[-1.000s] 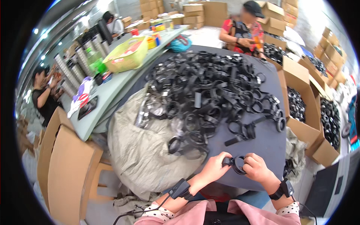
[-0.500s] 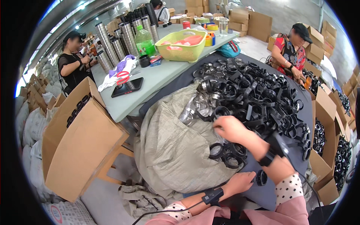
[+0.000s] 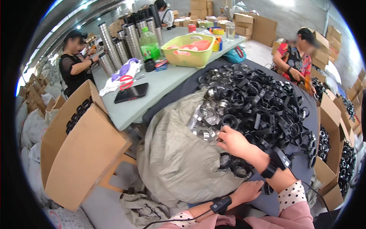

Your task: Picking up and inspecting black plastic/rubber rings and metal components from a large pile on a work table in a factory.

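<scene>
My right hand (image 3: 235,143) reaches over the sack's edge, fingertips pinched at a shiny metal ring (image 3: 206,135). More metal rings (image 3: 211,108) in clear film lie at the mouth of the grey woven sack (image 3: 175,145). Beyond the hand spreads a large heap of black rings (image 3: 263,95) with projecting tabs. Several black rings (image 3: 239,168) sit apart on the sack, below my right forearm. My left hand (image 3: 248,191) is low and curled closed, with a black ring (image 3: 268,188) at its fingers, partly hidden.
A green-topped table (image 3: 160,89) holds a yellow basket (image 3: 187,57), bottle, phone, red scissors and stacked metal rings. An open carton (image 3: 85,152) stands at left. More cartons (image 3: 329,133) of black rings line the right side. Co-workers stand far left, far right and behind the table.
My right hand has moved slightly down and come to the metal rings, its fingers now at one. My left hand has shifted slightly down and right, with the black ring still beside its fingers.
</scene>
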`<state>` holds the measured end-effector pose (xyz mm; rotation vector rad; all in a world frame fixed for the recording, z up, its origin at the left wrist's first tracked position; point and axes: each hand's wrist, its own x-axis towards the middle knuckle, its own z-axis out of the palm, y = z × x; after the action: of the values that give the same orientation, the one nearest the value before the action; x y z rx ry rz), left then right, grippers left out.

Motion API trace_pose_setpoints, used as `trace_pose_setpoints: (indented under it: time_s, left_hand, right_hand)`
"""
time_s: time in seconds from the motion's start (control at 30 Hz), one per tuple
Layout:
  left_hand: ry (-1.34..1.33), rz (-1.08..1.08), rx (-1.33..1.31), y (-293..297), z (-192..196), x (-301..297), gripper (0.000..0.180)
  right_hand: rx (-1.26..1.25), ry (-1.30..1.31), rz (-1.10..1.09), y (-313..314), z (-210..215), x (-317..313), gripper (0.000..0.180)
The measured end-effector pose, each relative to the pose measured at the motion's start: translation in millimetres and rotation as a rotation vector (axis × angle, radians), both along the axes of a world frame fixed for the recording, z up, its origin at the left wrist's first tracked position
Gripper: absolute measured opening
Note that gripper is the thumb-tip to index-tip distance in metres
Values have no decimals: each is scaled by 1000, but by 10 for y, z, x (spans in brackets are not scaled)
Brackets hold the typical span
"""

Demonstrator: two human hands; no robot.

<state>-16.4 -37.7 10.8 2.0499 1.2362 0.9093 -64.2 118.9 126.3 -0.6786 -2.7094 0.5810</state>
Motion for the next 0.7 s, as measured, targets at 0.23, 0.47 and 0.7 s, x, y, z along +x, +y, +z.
trace_pose_setpoints:
  time_s: [0.23,0.47,0.7]
  left_hand:
    - [-33,-33,-2,13,143,-105,37]
    - [10,52,40,7,232,-35,31]
    - [-1,122,38,29,151,32,23]
  right_hand:
    - [526,-30,-95,-359,491,1244,23]
    - [777,171,-126,-789,495,2130,32]
    - [300,179,-379,-1125,11,2933,35]
